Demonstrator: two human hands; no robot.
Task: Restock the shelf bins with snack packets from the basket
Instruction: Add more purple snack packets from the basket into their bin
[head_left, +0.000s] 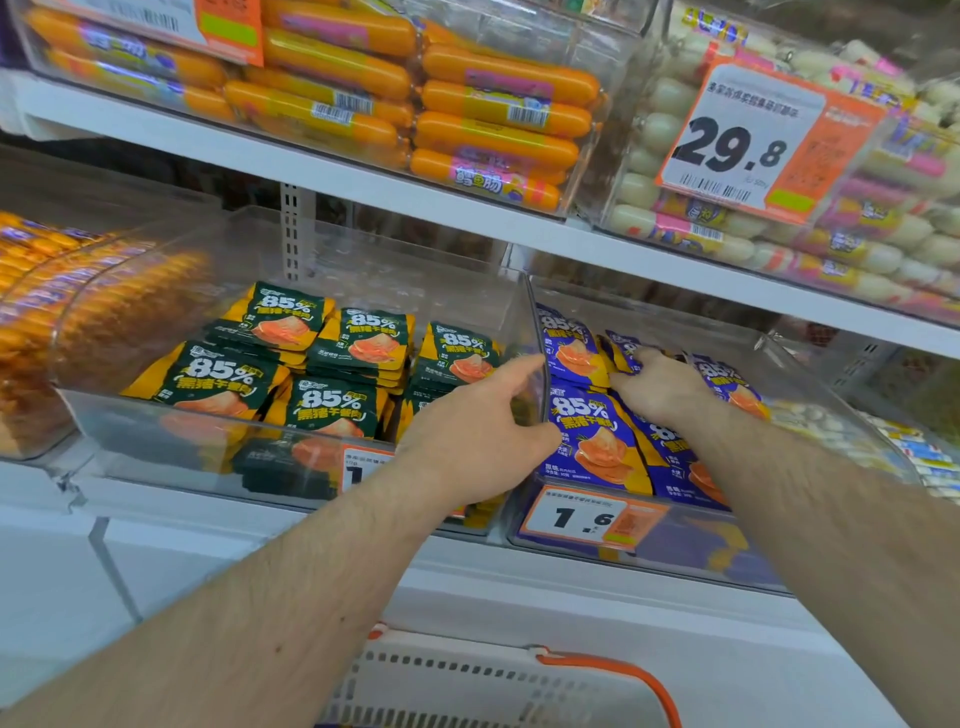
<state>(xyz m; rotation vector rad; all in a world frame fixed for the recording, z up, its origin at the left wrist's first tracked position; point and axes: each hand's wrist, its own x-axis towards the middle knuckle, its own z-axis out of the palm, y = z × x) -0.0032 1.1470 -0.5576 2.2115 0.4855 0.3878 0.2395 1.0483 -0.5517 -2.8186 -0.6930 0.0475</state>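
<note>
Shelf, middle tier: two clear bins side by side. Left clear bin (291, 462) holds green snack packets (332, 410) marked 85%, stacked in rows. Right clear bin (644, 540) holds purple snack packets (587, 431) of the same make, with a 1.6 price tag (592, 517) on its near wall.

Left hand (478, 431): set at the divide between the two bins, thumb on the right bin's side, fingers (511, 382) loosely curled over the left bin's right wall. Whether they clasp the wall or only rest on it cannot be told.

Right hand (660, 387): inside the right bin, lying on the purple packets toward the far side. Fingers (641, 358) bent down onto a packet; a grip is not plainly shown.

Basket (467, 680): white with an orange handle (623, 670), below the shelf at the near edge; its contents are not visible.

Upper tier: orange sausages (498, 119) in a bin at left; white sausages (857, 249) at right behind a 29.8 price tag (748, 140).
</note>
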